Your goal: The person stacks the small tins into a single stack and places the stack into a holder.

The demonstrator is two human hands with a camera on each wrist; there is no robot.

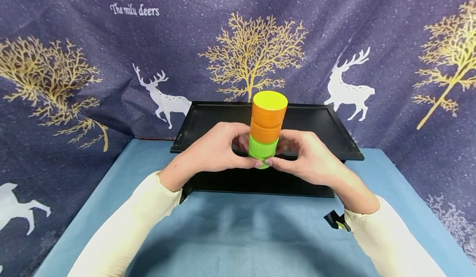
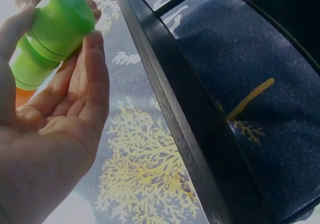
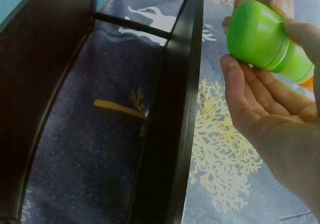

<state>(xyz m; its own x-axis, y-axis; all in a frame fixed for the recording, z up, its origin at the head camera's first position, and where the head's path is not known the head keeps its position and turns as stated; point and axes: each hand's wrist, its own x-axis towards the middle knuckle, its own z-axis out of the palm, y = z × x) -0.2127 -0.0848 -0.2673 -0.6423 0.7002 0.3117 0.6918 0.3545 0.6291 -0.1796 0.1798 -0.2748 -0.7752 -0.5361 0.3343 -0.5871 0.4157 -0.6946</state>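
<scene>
Both hands hold an upright stack of cups in the middle of the head view. Its upper part is orange (image 1: pixel 265 124), with a round yellow top (image 1: pixel 270 100), and the lower part is green (image 1: pixel 262 147). My left hand (image 1: pixel 223 147) grips the green part from the left, thumb in front and fingers behind. From the right, my right hand (image 1: pixel 310 157) grips the same green part, the two thumb tips nearly meeting at the front. In the left wrist view the rounded underside of the green part (image 2: pixel 62 21) shows, held up beside the black stand's edge.
A low black stand (image 1: pixel 219 120) with a raised rim is behind the stack, on a blue-covered table (image 1: pixel 238 235). Behind it hangs a dark blue cloth (image 1: pixel 178 41) printed with white deer and golden trees. A small black object (image 1: pixel 336 220) shows beside the right sleeve.
</scene>
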